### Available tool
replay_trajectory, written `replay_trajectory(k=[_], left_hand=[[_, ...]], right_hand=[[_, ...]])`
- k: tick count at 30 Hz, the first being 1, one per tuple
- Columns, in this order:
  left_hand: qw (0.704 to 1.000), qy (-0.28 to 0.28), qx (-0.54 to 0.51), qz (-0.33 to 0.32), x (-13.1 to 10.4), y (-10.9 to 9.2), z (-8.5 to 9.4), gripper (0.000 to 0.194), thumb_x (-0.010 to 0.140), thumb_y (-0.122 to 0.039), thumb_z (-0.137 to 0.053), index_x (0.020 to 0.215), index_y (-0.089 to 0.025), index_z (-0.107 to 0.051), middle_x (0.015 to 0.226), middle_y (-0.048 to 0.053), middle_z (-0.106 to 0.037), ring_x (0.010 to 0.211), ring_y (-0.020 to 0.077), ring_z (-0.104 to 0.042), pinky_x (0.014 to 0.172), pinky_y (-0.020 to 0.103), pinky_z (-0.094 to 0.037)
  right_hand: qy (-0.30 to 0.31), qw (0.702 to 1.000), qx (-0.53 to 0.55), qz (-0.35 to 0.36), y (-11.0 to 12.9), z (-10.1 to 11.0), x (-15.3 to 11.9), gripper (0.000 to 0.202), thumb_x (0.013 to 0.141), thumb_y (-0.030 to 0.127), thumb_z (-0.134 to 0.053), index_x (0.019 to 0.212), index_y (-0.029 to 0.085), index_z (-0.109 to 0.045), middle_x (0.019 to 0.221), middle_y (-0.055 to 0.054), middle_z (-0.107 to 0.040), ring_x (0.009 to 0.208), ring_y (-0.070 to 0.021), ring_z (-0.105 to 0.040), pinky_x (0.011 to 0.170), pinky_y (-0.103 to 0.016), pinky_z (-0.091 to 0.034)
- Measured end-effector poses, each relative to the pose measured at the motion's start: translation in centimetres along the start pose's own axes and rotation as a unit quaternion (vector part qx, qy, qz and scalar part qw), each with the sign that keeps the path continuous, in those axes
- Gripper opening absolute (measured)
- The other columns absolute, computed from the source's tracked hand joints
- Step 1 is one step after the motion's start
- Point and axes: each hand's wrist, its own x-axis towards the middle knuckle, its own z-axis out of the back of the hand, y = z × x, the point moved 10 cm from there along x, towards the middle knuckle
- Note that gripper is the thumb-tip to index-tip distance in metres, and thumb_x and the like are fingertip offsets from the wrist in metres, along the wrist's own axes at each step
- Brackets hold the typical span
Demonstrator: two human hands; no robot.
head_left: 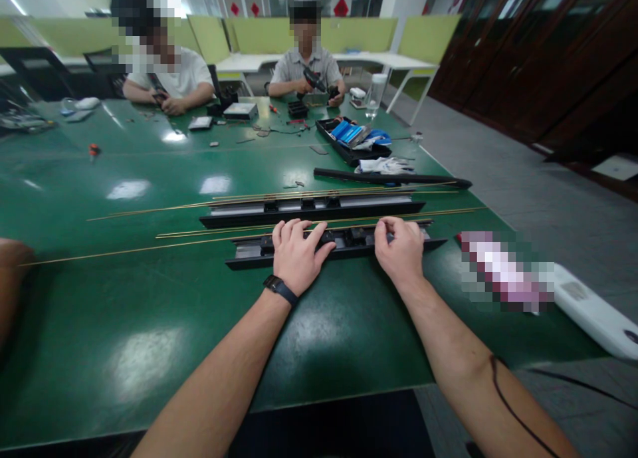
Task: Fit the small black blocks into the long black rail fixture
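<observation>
My left hand (299, 252), with a dark band on the wrist, rests over a long black channel-shaped rail (343, 250). Its fingers are spread, with the fingertips by the rail's far edge. Thin black blocks (356, 234) sit inside the rail between my hands. At the rail's right part, my right hand (400, 246) is closed in a pinch. A long thin brass rod (199, 243) runs along the rail toward those fingertips; the exact grip is partly hidden. Just behind lies a second black rail (319, 212) with more brass rods (249, 197) along it.
At the left edge, another person's arm (12, 272) is near the rod's far end. Two people sit across the green table (149, 351). A black tray (343, 149), white gloves (386, 165), a black tube (399, 177), an orange item (94, 150) and a white device (593, 312) lie about.
</observation>
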Motion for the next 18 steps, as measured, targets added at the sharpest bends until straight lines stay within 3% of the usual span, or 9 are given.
replay_trajectory(k=[4, 8, 18], left_hand=[[1.000, 0.004, 0.001, -0.001, 0.0, 0.0, 0.0, 0.044, 0.100, -0.055, -0.058, 0.136, -0.032, -0.069, 0.131, 0.010, -0.068, 0.134, 0.0329, -0.053, 0.122, 0.056, -0.029], [1.000, 0.003, -0.005, 0.000, 0.0, 0.0, 0.0, 0.044, 0.100, -0.054, -0.058, 0.136, -0.032, -0.069, 0.131, 0.011, -0.068, 0.134, 0.0329, -0.052, 0.123, 0.057, -0.029], [1.000, 0.010, -0.003, 0.005, 0.0, 0.1, -0.1, 0.045, 0.101, -0.056, -0.056, 0.138, -0.033, -0.068, 0.132, 0.009, -0.068, 0.136, 0.0322, -0.051, 0.124, 0.055, -0.027]], right_hand=[[-0.007, 0.999, -0.010, -0.046, -1.3, 0.1, 0.3, 0.033, 0.098, 0.041, -0.049, 0.108, 0.020, -0.071, 0.093, -0.009, -0.075, 0.098, -0.0280, -0.061, 0.095, -0.043, -0.038], [-0.011, 0.996, -0.032, -0.078, -2.2, 0.4, 0.4, 0.031, 0.098, 0.040, -0.046, 0.098, 0.020, -0.069, 0.091, -0.011, -0.073, 0.096, -0.0288, -0.059, 0.093, -0.044, -0.037], [0.003, 1.000, -0.003, -0.013, -0.2, -0.1, 0.0, 0.028, 0.098, 0.040, -0.049, 0.097, 0.021, -0.069, 0.089, -0.008, -0.073, 0.095, -0.0260, -0.061, 0.092, -0.041, -0.039]])
